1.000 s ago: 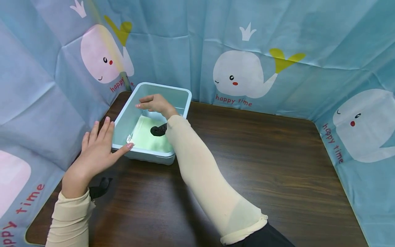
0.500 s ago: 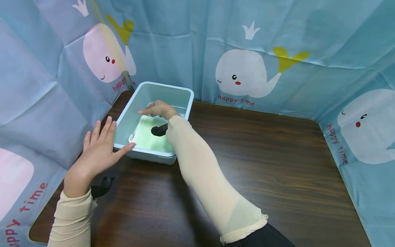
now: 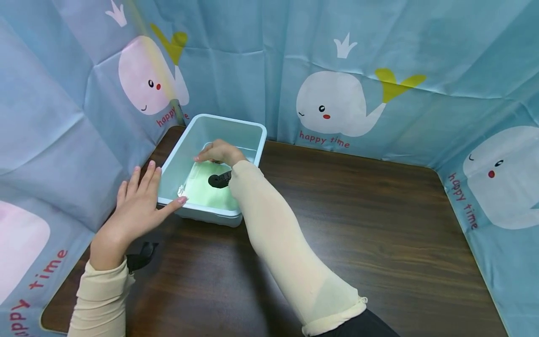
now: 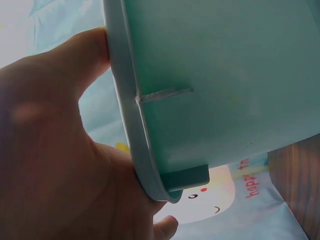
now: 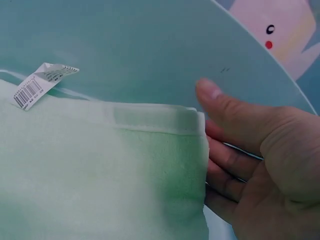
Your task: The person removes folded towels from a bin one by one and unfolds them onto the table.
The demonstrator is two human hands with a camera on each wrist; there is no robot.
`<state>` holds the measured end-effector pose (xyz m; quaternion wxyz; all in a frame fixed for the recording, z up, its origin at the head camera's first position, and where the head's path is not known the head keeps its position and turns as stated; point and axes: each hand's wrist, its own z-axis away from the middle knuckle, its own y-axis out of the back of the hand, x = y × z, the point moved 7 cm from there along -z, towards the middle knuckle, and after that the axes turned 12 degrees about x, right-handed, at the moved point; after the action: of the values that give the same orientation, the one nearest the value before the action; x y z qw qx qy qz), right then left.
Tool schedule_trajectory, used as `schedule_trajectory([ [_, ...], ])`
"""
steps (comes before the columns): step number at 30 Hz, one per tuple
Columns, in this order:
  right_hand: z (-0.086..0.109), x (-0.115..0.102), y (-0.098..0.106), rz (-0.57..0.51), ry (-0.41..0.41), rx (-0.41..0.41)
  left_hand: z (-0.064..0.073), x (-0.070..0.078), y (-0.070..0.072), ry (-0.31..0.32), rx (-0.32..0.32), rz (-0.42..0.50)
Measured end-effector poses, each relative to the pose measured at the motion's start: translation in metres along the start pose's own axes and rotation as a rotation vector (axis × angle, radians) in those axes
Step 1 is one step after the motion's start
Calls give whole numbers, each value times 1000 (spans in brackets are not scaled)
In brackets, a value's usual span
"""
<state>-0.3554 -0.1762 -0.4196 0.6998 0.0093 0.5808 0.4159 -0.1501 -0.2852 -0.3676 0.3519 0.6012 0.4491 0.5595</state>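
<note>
A light blue plastic storage bin (image 3: 212, 210) stands near the back left of the table. A folded pale green towel (image 3: 206, 189) lies flat on its bottom. My left hand (image 3: 132, 206) rests at the bin's near left corner, fingers straight and spread, thumb over the rim. In the left wrist view, the thumb and palm lie against the bin's rim (image 4: 125, 95). My right hand (image 5: 260, 155) is down inside the bin at the towel's far edge. Its loosely bent fingers touch that edge, the thumb held apart above; the fingertips are partly hidden by the towel (image 5: 120, 170).
A white barcode tag (image 5: 35, 90) sticks up at the towel's left side. The dark wooden table (image 3: 358, 224) extends to the right. Blue curtains (image 3: 252, 70) with printed whales enclose the back and both sides.
My right hand has lowered into the bin, from above the towel to its far edge. The left hand stays at the bin's corner; the head view has shifted slightly.
</note>
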Motion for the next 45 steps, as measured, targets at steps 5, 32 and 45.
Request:
schedule_trajectory([
  [5, 0, -2, 2, -31, 5, 16, -1, 0, 0, 4, -5, -1],
  [32, 11, 1, 4, 66, -37, 70, 1, 1, -4, 25, -25, -4],
  [45, 14, -34, 20, 93, 95, 101, -3, -2, -1, 33, -28, 4],
])
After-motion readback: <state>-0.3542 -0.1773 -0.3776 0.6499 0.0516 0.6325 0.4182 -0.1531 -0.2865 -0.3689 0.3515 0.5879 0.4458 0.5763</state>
